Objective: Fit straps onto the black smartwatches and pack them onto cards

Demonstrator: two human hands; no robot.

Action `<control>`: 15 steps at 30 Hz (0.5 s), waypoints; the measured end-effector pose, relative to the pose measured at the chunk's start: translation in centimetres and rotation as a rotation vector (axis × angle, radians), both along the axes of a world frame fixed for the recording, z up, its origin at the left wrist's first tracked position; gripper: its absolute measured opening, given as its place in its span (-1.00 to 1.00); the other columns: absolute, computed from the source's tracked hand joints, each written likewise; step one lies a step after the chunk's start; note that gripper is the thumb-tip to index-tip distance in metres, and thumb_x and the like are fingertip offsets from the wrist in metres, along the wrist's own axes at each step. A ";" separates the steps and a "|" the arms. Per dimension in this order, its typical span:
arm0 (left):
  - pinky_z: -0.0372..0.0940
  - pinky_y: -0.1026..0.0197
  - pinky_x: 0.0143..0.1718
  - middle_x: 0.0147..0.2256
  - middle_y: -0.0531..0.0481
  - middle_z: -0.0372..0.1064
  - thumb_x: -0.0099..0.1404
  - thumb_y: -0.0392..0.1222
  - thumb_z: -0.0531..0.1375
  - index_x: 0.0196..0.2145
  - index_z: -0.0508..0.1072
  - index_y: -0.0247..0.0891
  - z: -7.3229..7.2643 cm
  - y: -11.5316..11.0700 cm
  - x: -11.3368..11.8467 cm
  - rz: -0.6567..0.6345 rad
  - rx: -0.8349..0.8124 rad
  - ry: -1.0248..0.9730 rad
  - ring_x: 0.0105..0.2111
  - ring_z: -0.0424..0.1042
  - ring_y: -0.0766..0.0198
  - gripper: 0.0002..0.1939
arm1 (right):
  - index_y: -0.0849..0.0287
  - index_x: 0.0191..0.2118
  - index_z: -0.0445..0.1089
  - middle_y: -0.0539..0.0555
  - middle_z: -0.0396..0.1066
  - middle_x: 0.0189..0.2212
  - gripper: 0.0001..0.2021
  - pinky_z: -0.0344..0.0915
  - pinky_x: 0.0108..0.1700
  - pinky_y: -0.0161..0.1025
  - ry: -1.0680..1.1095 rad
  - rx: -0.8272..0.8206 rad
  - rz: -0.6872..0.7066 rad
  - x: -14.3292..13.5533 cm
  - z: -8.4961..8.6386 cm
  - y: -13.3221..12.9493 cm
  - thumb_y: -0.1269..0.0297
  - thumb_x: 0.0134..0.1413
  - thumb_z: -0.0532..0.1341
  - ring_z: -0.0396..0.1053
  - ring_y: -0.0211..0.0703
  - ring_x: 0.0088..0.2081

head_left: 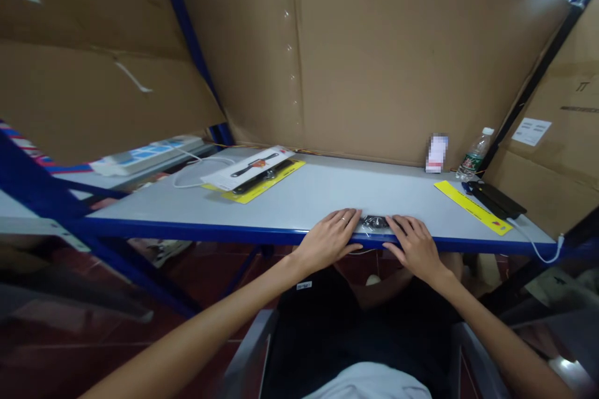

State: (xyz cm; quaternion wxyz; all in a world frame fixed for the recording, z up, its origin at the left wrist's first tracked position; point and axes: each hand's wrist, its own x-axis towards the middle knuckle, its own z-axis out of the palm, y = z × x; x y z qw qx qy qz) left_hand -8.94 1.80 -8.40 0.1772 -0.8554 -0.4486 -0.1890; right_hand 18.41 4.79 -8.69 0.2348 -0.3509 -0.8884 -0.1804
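Note:
A small black item in clear, shiny plastic (374, 222) lies at the front edge of the grey tabletop; its exact kind I cannot make out. My left hand (330, 237) holds its left end, fingers over the top and thumb lower at the table edge. On the other end is my right hand (414, 242), fingers bent over it and thumb pointing inward. Both hands cover the item's ends, so only its middle shows. A ring is on one left finger.
The grey table (346, 187) has a blue front rim. At left, a white printed package (257, 167) overlaps a yellow card (246, 196). At right are a yellow strip (472, 207), a black pouch-like item (498, 201), a white cable (538, 249), a bottle (473, 156) and a blurred-out upright object (437, 153). Cardboard (374, 62) walls the back.

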 end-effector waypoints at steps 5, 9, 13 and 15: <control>0.41 -0.01 0.01 0.02 -0.26 0.47 0.54 0.00 0.00 0.28 0.30 -0.26 -0.9 0.0 -0.9 -0.046 0.103 -0.018 0.02 0.46 0.01 -0.53 | 0.12 0.39 0.24 0.23 0.46 0.15 -0.50 0.30 0.14 0.07 0.069 0.101 0.009 -0.1 -1.2 -0.8 0.18 0.41 0.13 0.36 0.12 0.10; 0.42 -0.01 -0.07 -0.11 -0.23 0.48 0.52 -0.04 0.05 0.21 0.36 -0.23 -0.6 -0.1 -1.0 -0.059 0.114 -0.016 -0.08 0.47 0.02 -0.60 | 0.10 0.39 0.23 0.22 0.46 0.15 -0.51 0.31 0.11 0.06 -0.007 0.072 0.007 0.0 -0.2 -1.1 0.26 0.42 0.11 0.36 0.11 0.08; 0.39 0.04 -0.09 -0.12 -0.21 0.48 0.53 -0.10 0.04 0.17 0.39 -0.23 0.3 -0.5 -1.0 -0.079 0.110 0.045 -0.09 0.46 0.05 -0.65 | 0.13 0.34 0.29 0.22 0.51 0.03 -0.56 0.33 0.00 -0.03 -0.139 0.084 0.011 0.6 1.2 -1.2 0.30 0.43 0.07 0.37 0.07 -0.03; 0.39 0.06 -0.10 -0.12 -0.19 0.48 0.54 -0.10 0.03 0.16 0.39 -0.22 1.0 -0.5 -1.1 -0.103 0.087 0.064 -0.09 0.46 0.07 -0.66 | 0.15 0.29 0.34 0.22 0.52 -0.05 -0.60 0.32 -0.05 -0.06 -0.200 0.105 0.000 0.7 1.8 -1.1 0.31 0.43 0.07 0.38 0.05 -0.08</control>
